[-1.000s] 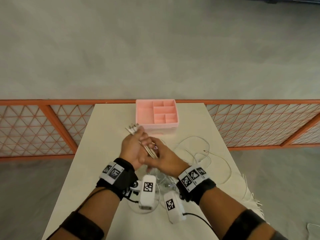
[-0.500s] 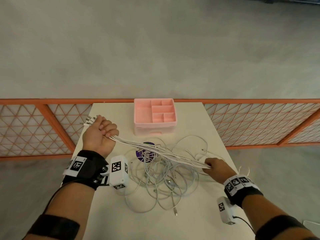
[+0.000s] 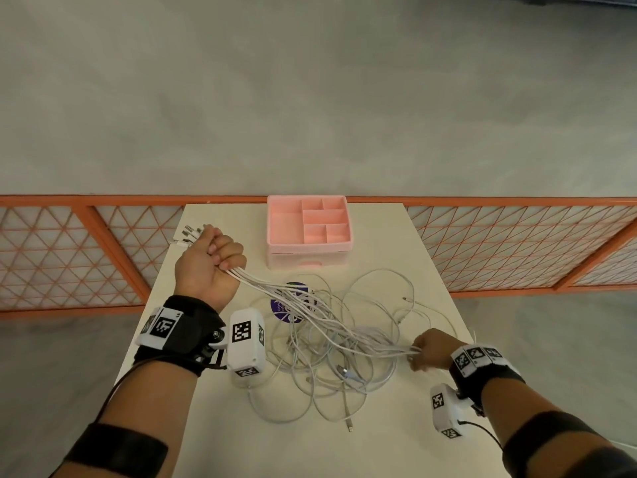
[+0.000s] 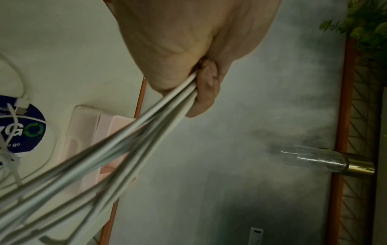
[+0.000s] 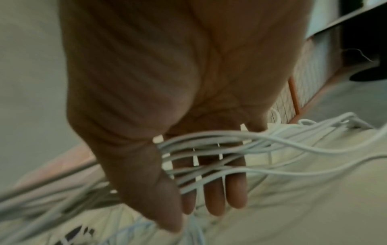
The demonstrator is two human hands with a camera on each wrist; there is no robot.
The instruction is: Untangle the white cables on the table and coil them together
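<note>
Several white cables (image 3: 310, 315) stretch as one bundle between my two hands, above a loose tangle (image 3: 331, 367) of their slack on the table (image 3: 220, 443). My left hand (image 3: 220, 257) is raised at the back left and grips the bundle in a fist, with the plug ends (image 3: 189, 232) sticking out past it. In the left wrist view the cables (image 4: 146, 136) leave the left hand (image 4: 188, 86) under the curled little finger. My right hand (image 3: 418, 353) holds the bundle near the right edge. There the cables (image 5: 272, 142) run between the thumb and fingers of the right hand (image 5: 194, 217).
A pink compartment organizer (image 3: 275, 236) stands at the back middle of the table. A round purple sticker (image 3: 287, 307) lies under the cables. An orange lattice fence (image 3: 69, 257) runs behind the table. A cable end (image 3: 350, 426) lies near the front.
The hands were together at the table's middle. The left has since pulled back-left with the plug ends, and the right has slid right along the cables, drawing the bundle straight.
</note>
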